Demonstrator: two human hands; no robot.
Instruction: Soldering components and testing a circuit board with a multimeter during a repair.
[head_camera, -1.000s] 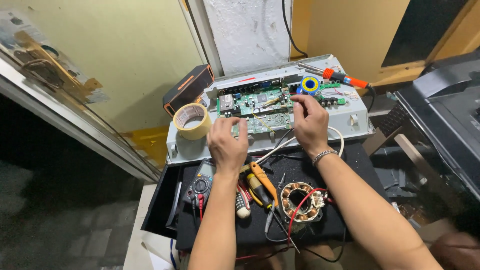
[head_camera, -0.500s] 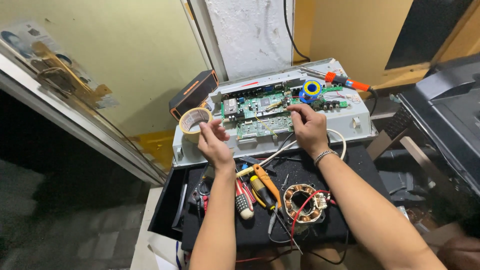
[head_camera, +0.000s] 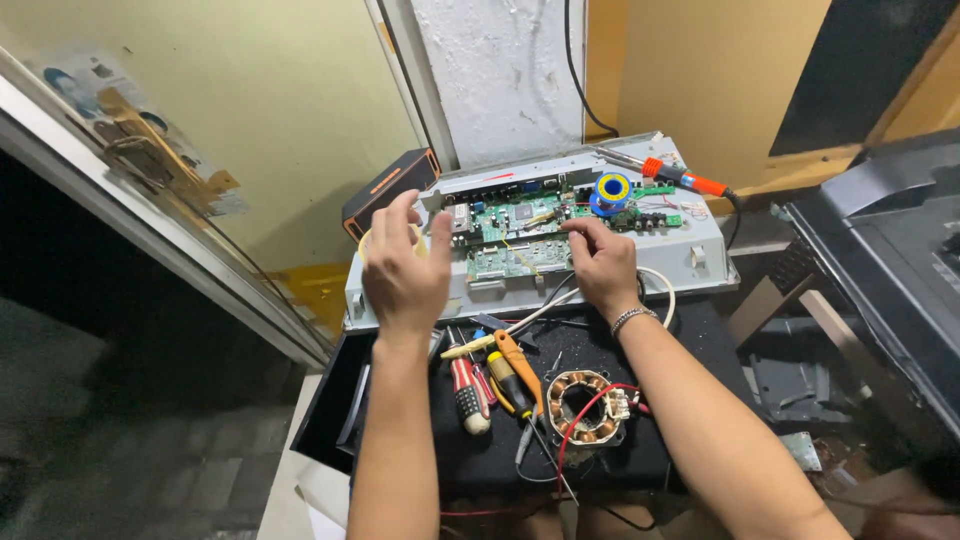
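Note:
A green circuit board (head_camera: 510, 235) lies inside a grey metal panel (head_camera: 700, 260) propped against the wall. My right hand (head_camera: 600, 265) rests on the board's lower right part, its bent fingertips touching the board and nothing held. My left hand (head_camera: 405, 265) hovers at the panel's left end with its fingers spread and empty. It covers most of a roll of tan tape (head_camera: 364, 240). A white cable (head_camera: 660, 290) loops out from under my right hand.
An orange-handled soldering iron (head_camera: 680, 180) and a blue solder spool (head_camera: 611, 190) sit on the panel's top right. Screwdrivers (head_camera: 468, 390) and a copper-wound stator (head_camera: 585, 408) lie on the black tray (head_camera: 330, 410). A black-and-orange box (head_camera: 390, 190) stands at the left, a dark appliance shell (head_camera: 890, 260) at the right.
My left hand has lifted off the board's lower left edge, moved left and opened above the tape roll. My right hand has stayed on the board.

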